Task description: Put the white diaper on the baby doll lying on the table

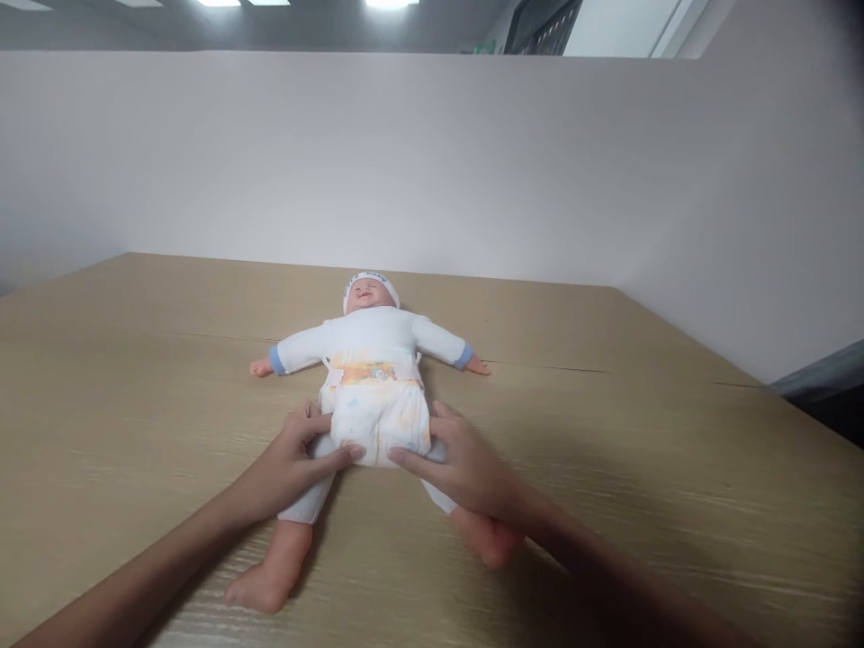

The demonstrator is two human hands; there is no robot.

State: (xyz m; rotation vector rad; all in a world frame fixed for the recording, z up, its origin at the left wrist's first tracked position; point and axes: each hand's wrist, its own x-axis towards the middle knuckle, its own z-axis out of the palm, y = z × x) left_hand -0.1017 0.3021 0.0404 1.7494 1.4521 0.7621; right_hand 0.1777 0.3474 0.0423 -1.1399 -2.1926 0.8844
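A baby doll (pixel 370 337) in a white top and white cap lies on its back on the wooden table (pixel 135 360), arms spread, bare feet toward me. It wears a white diaper (pixel 375 409) with an orange patterned waistband. My left hand (pixel 297 454) grips the doll's left-side thigh at the diaper's leg edge, thumb across the crotch. My right hand (pixel 459 459) holds the other thigh the same way, its thumb meeting the diaper's lower edge. Both hands have their fingers curled round the doll's legs.
A plain white partition wall (pixel 432 162) stands behind the table and along its right side. The table's right edge (pixel 796 405) drops off to a dark floor gap. Ceiling lights show at the top.
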